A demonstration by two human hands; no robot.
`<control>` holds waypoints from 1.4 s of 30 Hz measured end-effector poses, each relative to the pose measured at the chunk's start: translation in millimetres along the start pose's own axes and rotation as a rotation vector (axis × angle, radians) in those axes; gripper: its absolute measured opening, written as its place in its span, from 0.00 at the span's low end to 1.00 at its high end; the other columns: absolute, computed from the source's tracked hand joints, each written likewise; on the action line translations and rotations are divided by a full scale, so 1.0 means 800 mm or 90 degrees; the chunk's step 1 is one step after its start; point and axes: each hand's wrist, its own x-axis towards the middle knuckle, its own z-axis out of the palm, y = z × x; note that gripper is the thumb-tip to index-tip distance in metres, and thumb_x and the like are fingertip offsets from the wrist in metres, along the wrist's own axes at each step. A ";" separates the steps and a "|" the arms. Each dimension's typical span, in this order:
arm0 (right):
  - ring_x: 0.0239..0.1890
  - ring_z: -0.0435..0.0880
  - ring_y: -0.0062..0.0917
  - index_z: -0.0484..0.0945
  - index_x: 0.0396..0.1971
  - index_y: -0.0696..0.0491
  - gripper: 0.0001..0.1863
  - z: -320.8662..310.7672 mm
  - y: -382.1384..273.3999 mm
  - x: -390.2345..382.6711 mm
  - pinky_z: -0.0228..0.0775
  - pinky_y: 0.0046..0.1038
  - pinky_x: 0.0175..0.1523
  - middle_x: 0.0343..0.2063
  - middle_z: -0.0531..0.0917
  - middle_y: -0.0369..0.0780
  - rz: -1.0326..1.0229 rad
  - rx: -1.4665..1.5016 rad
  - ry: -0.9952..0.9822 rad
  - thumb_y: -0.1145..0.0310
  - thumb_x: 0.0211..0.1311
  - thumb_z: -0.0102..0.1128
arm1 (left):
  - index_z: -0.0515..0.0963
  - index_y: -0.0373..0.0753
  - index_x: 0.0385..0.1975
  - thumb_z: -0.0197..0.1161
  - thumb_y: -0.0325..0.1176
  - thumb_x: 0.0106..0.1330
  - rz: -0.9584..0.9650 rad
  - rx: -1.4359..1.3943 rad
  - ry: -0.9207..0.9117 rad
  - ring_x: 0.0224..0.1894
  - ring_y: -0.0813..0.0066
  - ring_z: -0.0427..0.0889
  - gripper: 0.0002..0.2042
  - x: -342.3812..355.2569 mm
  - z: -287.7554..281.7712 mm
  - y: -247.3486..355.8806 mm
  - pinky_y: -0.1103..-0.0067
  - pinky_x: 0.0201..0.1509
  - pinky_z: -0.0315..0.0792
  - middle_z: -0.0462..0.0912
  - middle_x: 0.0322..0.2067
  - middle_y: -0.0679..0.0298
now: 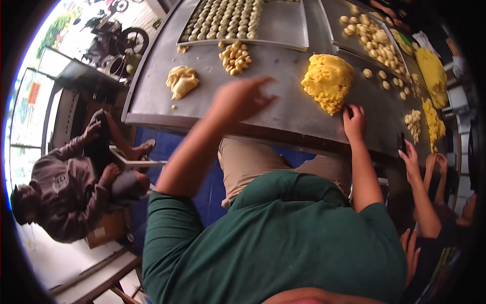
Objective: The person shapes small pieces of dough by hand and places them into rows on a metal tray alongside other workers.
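Observation:
My left hand [246,100], smeared by motion, is raised over the near part of the metal table [263,112]. Its fingers are apart with nothing seen between them. Beyond it lies a small heap of pale dough balls [235,58], and to its left a lump of pale dough [181,82]. A large crumbly mound of yellow paste, like a filling [329,80], sits to the right. My right hand [354,123] rests beside the mound's near tip, fingers curled. Whatever those fingers may hold is hidden.
A metal tray [283,23] carries rows of small round pieces. Another tray [349,49] at far right holds dough balls, with several loose balls [386,85] beside it. Co-workers' hands [411,158] reach in at right. A seated person [71,187] is at left.

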 end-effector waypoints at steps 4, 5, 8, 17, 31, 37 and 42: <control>0.47 0.83 0.46 0.86 0.40 0.52 0.11 0.057 -0.085 0.029 0.76 0.42 0.52 0.41 0.85 0.45 -0.128 0.127 -0.036 0.65 0.61 0.67 | 0.75 0.39 0.60 0.64 0.60 0.67 -0.643 0.006 -0.111 0.30 0.70 0.86 0.32 -0.076 -0.175 -0.462 0.71 0.32 0.80 0.90 0.34 0.60; 0.47 0.83 0.46 0.86 0.40 0.52 0.11 0.038 -0.026 0.010 0.76 0.42 0.52 0.41 0.85 0.45 -0.065 0.036 -0.038 0.65 0.61 0.67 | 0.69 0.40 0.65 0.63 0.60 0.68 -0.583 -0.047 -0.128 0.34 0.69 0.85 0.35 0.032 -0.119 -0.420 0.69 0.34 0.78 0.89 0.40 0.61; 0.44 0.84 0.46 0.86 0.39 0.52 0.10 0.013 -0.004 0.005 0.77 0.43 0.50 0.39 0.85 0.46 -0.054 0.020 0.021 0.66 0.59 0.67 | 0.69 0.41 0.65 0.62 0.60 0.69 -0.496 -0.102 0.033 0.29 0.75 0.78 0.34 0.076 -0.155 -0.380 0.75 0.28 0.73 0.86 0.38 0.60; 0.39 0.85 0.37 0.82 0.53 0.53 0.20 -0.004 -0.004 0.062 0.78 0.38 0.47 0.35 0.86 0.41 0.187 0.239 -0.043 0.62 0.62 0.70 | 0.82 0.36 0.50 0.62 0.35 0.77 -0.249 -0.340 0.194 0.24 0.87 0.70 0.11 -0.074 0.002 -0.187 0.87 0.28 0.63 0.79 0.27 0.72; 0.28 0.78 0.13 0.72 0.62 0.51 0.30 -0.053 -0.033 0.247 0.72 0.20 0.34 0.34 0.86 0.34 0.356 0.584 -0.106 0.49 0.68 0.67 | 0.79 0.33 0.39 0.55 0.32 0.78 -0.308 -0.226 0.536 0.30 0.76 0.71 0.09 -0.259 0.163 -0.178 0.77 0.36 0.68 0.75 0.28 0.66; 0.30 0.81 0.29 0.70 0.68 0.45 0.31 0.035 -0.016 0.094 0.75 0.34 0.40 0.28 0.80 0.36 0.182 0.125 0.040 0.63 0.66 0.67 | 0.78 0.33 0.38 0.53 0.35 0.75 -0.491 -0.084 -0.221 0.36 0.52 0.77 0.11 -0.417 0.287 -0.238 0.61 0.45 0.73 0.81 0.35 0.50; 0.31 0.85 0.44 0.75 0.59 0.54 0.23 0.002 -0.047 0.019 0.77 0.42 0.39 0.29 0.85 0.45 -0.052 0.162 -0.072 0.66 0.65 0.63 | 0.78 0.34 0.39 0.54 0.36 0.75 -0.541 -0.088 -0.414 0.38 0.52 0.78 0.11 -0.439 0.338 -0.219 0.61 0.46 0.73 0.81 0.36 0.51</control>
